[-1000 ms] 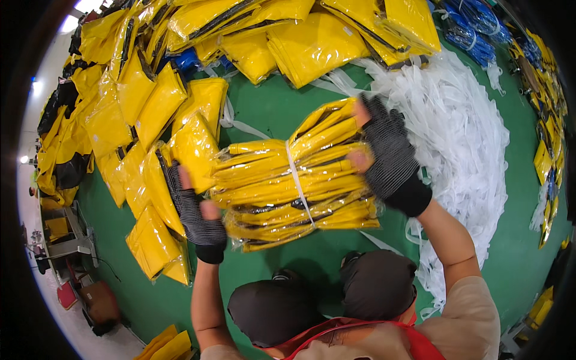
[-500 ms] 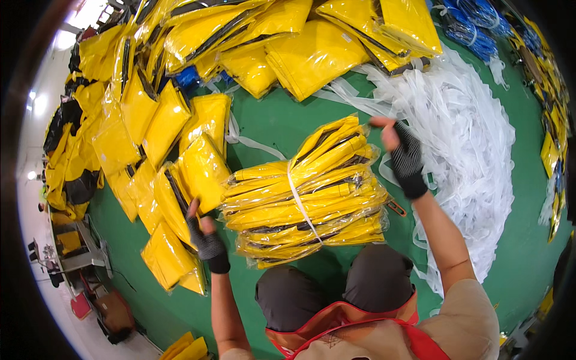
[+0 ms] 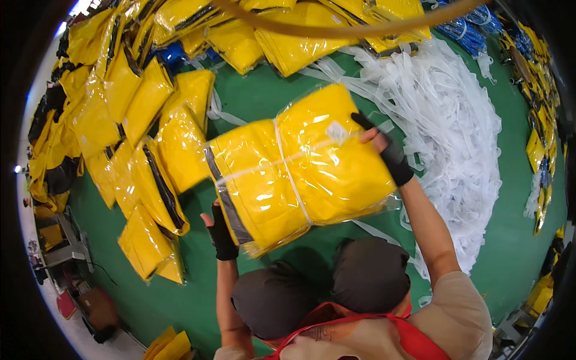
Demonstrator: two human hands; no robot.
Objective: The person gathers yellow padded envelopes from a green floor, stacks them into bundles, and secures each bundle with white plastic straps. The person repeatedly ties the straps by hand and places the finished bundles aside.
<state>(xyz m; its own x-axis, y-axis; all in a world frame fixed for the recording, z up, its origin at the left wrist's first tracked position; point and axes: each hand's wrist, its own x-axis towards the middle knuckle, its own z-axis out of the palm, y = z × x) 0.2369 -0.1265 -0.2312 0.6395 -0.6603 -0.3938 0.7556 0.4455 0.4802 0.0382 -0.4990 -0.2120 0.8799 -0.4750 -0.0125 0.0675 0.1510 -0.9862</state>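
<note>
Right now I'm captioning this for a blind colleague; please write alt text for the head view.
A strapped, plastic-wrapped yellow bundle, with a person's gloved right hand on its right edge and left hand by its lower left edge. Yellow packets lie left, white strips right, on a green floor.

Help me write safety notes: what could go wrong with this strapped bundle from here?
The yellow bundle might slip: the right hand grips one edge, but whether the left hand supports the other is unclear.

Loose white strips lie close beside the right forearm and could snag.
</note>
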